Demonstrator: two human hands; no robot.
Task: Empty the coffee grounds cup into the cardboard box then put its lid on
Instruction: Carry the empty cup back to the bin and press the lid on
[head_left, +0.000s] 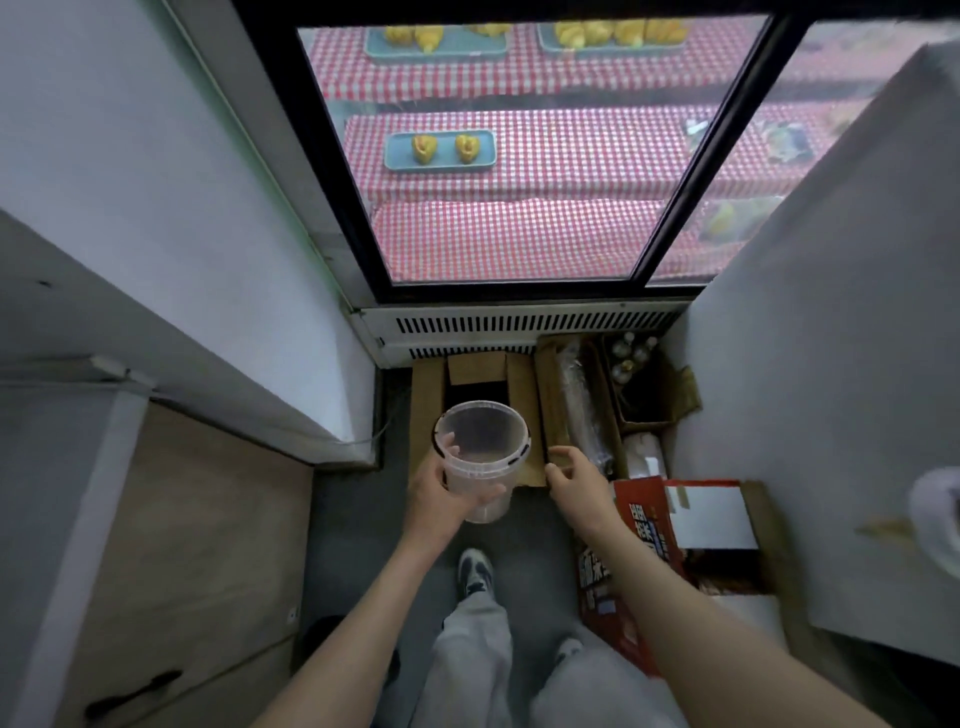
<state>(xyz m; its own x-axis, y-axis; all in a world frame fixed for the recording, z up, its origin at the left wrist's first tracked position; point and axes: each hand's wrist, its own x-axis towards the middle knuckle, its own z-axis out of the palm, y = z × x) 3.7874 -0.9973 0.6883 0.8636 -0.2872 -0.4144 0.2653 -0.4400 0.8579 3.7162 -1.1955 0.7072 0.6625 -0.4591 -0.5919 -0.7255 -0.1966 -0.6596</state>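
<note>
My left hand (449, 488) grips a clear plastic cup (485, 462) by its side, holding it nearly upright above the near edge of an open cardboard box (428, 400) on the floor. The cup looks almost empty, with a faint brown trace at the bottom. My right hand (574, 475) is at the box's right flap, fingers curled on the cardboard edge. A whitish round thing, possibly the lid (937, 519), lies at the right edge on a counter.
A glass display case (519, 156) with red checked shelves stands ahead. More boxes (644, 395) with bottles and rolls sit right of the open box, and a red printed carton (644, 540) is near my right arm. White counters flank a narrow floor strip.
</note>
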